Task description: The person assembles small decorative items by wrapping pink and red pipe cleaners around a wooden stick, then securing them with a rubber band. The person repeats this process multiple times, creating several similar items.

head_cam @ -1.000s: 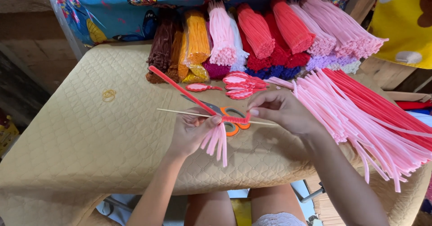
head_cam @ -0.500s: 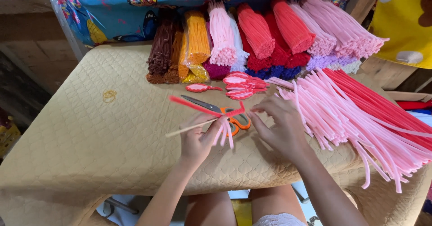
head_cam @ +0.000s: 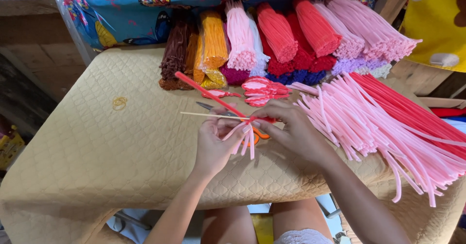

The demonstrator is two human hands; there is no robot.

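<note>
Two hands work close together over a quilted tan cushion (head_cam: pixel 97 166). Left hand (head_cam: pixel 213 144) pinches a small bunch of short pink pipe-cleaner pieces (head_cam: pixel 242 139) w/ thumb & fingers, ends hanging down, prob. to keep them bundled. Thin pale stick (head_cam: pixel 208 114) pokes out to its left; red pipe cleaner (head_cam: pixel 204 91) slants up-left. Right hand (head_cam: pixel 291 132), touching the left, pinches the same spot. Orange-handled scissors (head_cam: pixel 259 134) lie under both. Loose pink pipe cleaners (head_cam: pixel 369 127) lie right of the right hand, w/in reach.
</note>
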